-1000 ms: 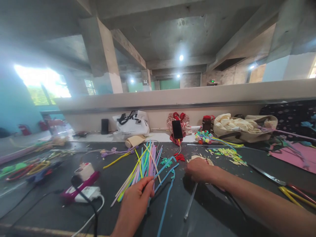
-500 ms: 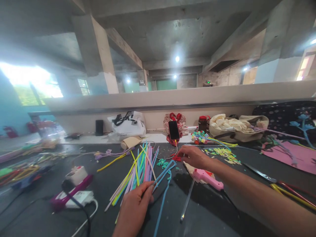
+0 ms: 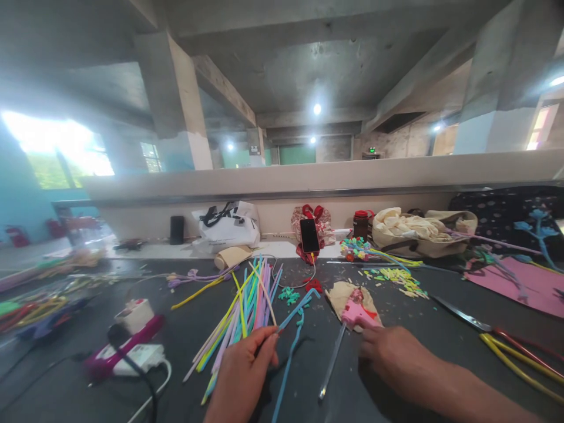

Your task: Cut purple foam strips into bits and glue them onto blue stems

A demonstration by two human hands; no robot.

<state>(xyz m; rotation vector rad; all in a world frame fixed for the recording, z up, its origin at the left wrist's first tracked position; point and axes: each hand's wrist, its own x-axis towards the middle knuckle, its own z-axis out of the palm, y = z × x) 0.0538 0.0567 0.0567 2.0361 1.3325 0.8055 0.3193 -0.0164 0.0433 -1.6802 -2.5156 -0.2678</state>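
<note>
glue gun (image 3: 353,315) seems the thing to grab: right hand (image 3: 394,355) is at its handle, can't tell if closed; left hand (image 3: 244,367) pinches blue stick (image 3: 295,313). lifting needs firm fingers.

glue gun (image 3: 352,315): smooth plastic | scissor blades (image 3: 462,314): glossy metal | blue stem (image 3: 294,314): matt, fuzzy | tabletop (image 3: 409,317): matt

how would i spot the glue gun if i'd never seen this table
On the black tabletop, find the fan of coloured stems. To its right, over a tan scrap beside the right hand, is the glue gun. Unlike the flat pink sheet farther right, this pink tool has a clear rod sticking out.
</note>
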